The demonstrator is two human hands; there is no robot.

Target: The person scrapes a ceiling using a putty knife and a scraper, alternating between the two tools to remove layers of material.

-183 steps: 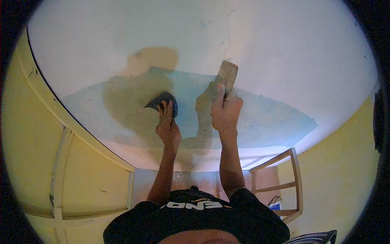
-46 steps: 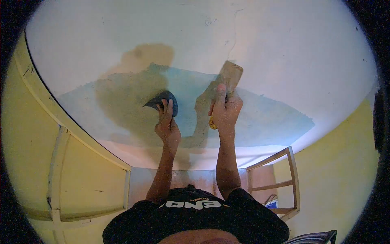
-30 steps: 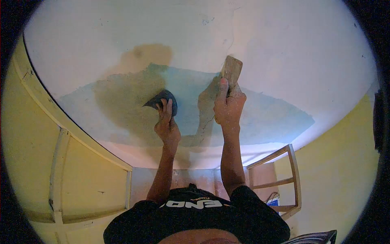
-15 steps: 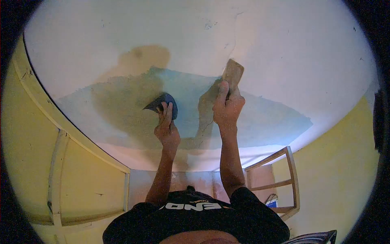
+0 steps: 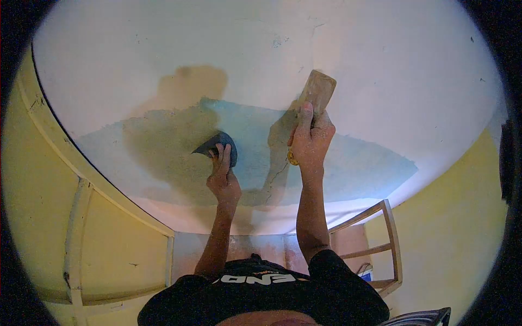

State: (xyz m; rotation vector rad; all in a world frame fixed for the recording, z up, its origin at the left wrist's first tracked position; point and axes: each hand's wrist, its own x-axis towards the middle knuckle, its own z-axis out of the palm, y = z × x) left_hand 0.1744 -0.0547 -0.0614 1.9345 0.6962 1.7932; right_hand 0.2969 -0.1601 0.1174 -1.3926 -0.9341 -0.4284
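Note:
My left hand (image 5: 223, 176) presses its fingers on a dark, curved sheet of sandpaper (image 5: 231, 150), which lies against the pale blue patch (image 5: 250, 122) of a painted surface. To the right, my right hand (image 5: 313, 140) grips a putty knife, its thumb laid along the broad, tan-smeared blade (image 5: 319, 87). The blade points up past the upper edge of the blue patch, over the white paint (image 5: 375, 70). Below the fist shows the yellow end of the handle (image 5: 293, 158).
A thin crack (image 5: 277, 176) runs through the blue patch below my right hand. An open wooden window frame (image 5: 392, 239) stands at lower right. Yellow panels with wooden framing (image 5: 79, 228) line the left side. A dark curved object (image 5: 421, 318) sits at the bottom right.
My right hand has moved slightly right with the putty knife, whose blade now shows more of its face; the yellow handle end has come into view. My left hand has barely moved.

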